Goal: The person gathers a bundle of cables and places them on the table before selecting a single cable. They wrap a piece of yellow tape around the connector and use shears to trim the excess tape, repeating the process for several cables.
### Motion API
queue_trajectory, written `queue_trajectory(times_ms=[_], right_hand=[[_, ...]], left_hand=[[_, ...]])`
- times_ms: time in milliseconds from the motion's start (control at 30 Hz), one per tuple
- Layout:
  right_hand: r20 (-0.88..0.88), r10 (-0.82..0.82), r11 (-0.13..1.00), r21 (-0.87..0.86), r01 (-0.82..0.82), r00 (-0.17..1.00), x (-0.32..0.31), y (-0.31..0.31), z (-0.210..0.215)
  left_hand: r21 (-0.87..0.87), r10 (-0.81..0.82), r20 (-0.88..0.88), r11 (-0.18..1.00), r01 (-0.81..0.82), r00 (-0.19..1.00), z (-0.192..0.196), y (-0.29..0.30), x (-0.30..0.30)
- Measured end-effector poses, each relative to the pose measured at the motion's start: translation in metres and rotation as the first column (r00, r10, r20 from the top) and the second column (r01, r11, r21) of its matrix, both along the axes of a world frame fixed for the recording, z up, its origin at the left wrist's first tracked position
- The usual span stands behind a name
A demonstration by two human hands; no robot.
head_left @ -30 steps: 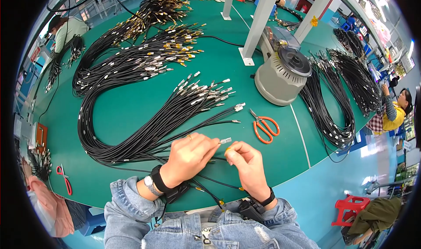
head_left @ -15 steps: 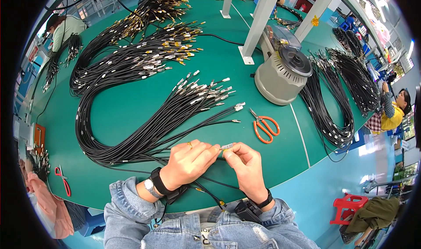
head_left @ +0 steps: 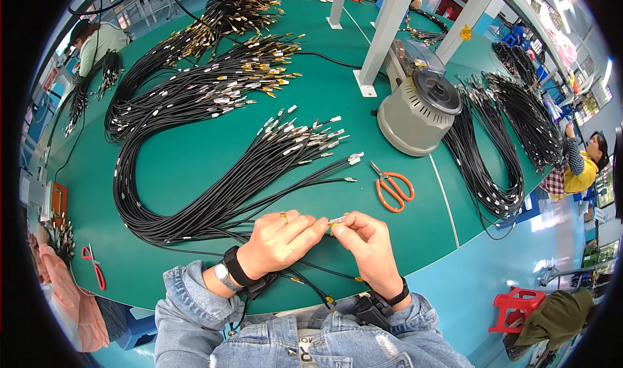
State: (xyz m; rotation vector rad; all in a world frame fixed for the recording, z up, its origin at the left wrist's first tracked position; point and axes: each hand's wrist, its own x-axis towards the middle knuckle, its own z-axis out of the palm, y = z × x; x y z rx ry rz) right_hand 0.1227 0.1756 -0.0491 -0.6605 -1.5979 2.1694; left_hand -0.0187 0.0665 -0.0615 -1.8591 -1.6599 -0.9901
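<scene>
Close together at the table's near side, my hands pinch the end of a cable between them. My left hand is closed on it from the left, thumb hidden below. My right hand grips the same end with thumb and forefinger. Between the fingertips shows a small whitish, partly clear tip with a bit of yellow beside it; its exact shape is hard to make out. Just beyond lies a large curved bundle of black cables with white-tagged ends. Orange-handled scissors rest to the right of it.
Further bundles of black cables lie at the back left, others on the right. A grey round machine stands beside a metal post. Red-handled scissors lie at the left edge. A co-worker in yellow sits at the right.
Both hands keep their pinch on the cable end, shifted very slightly to the right. A yellow piece on a cable by my right wrist now shows.
</scene>
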Motion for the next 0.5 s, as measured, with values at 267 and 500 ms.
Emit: queue_trajectory(times_ms=[267,500], right_hand=[[0.013,-0.005,1.0,0.009,0.005,1.0,0.0002,-0.0007,0.0022],[0.056,0.031,0.999,-0.013,-0.03,0.998,0.002,0.0019,0.0052]], left_hand=[[0.02,-0.006,0.003,1.0,0.006,1.0,-0.0018,0.0007,0.0004],[0.003,-0.049,-0.02,0.999,0.049,0.999,-0.0012,-0.0015,-0.0016]])
